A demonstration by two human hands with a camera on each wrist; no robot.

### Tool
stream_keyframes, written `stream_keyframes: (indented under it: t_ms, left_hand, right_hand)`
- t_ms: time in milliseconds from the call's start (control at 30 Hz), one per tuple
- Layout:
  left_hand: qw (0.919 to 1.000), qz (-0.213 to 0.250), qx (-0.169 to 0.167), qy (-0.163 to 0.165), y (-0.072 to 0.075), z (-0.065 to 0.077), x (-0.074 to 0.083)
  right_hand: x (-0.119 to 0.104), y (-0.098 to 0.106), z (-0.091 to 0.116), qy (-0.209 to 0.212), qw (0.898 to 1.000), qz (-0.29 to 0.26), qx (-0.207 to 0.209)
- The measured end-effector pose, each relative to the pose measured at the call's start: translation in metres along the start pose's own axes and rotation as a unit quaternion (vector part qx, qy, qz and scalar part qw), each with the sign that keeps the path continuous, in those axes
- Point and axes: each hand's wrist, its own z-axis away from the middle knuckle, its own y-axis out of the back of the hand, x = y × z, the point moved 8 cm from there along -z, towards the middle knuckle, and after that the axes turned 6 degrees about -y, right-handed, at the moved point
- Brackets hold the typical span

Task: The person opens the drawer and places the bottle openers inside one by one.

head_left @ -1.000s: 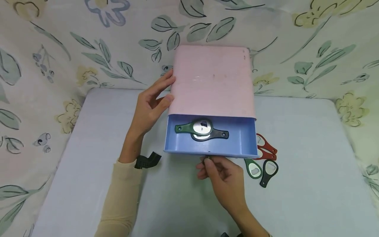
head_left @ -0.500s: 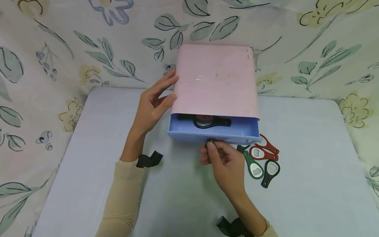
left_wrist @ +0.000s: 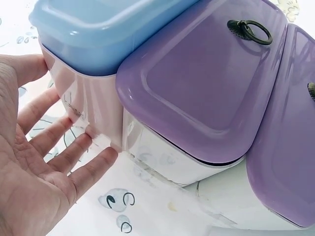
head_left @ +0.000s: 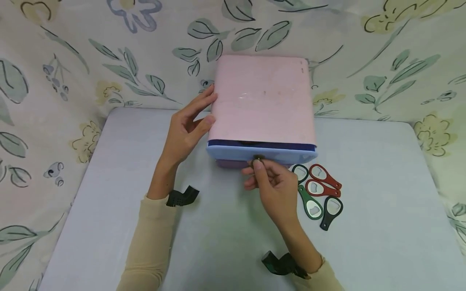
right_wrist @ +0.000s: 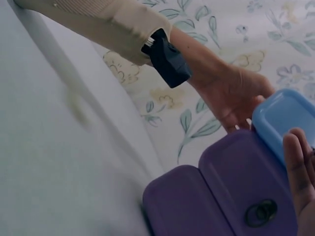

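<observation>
A pink drawer cabinet (head_left: pixel 262 97) stands at the back of the table, its blue top drawer (head_left: pixel 225 152) showing only a narrow dark gap at the top. My left hand (head_left: pixel 186 131) rests against the cabinet's left side, fingers extended, as the left wrist view also shows. With thumb and fingers, my right hand (head_left: pixel 276 192) pinches the dark metal ring pull (head_left: pixel 257 157) on the drawer front. Purple drawers (left_wrist: pixel 197 78) with similar ring pulls lie below the blue one. The drawer's contents are mostly hidden.
Right of the cabinet, several bottle openers lie on the table: red ones (head_left: pixel 324 190), a green one (head_left: pixel 312 207) and black ones (head_left: pixel 332 210). Floral cloth (head_left: pixel 145 60) hangs behind and beside the white table (head_left: pixel 382 202).
The right hand has pushed the blue drawer inward, away from me. The green and black bottle openers inside have slid out of sight under the pink top. The left hand stays in place.
</observation>
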Motion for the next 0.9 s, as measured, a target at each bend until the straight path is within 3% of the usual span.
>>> stream_keyframes:
  t_ms: [500, 900]
  left_hand:
    - [0.9994, 0.033, 0.002, -0.011, 0.001, -0.001, -0.001]
    - [0.9993, 0.035, 0.001, -0.01, -0.001, -0.001, 0.0]
  right_hand:
    - [0.003, -0.002, -0.017, -0.015, 0.997, -0.074, -0.007]
    - [0.007, 0.0, -0.016, -0.04, 0.998, -0.044, -0.022]
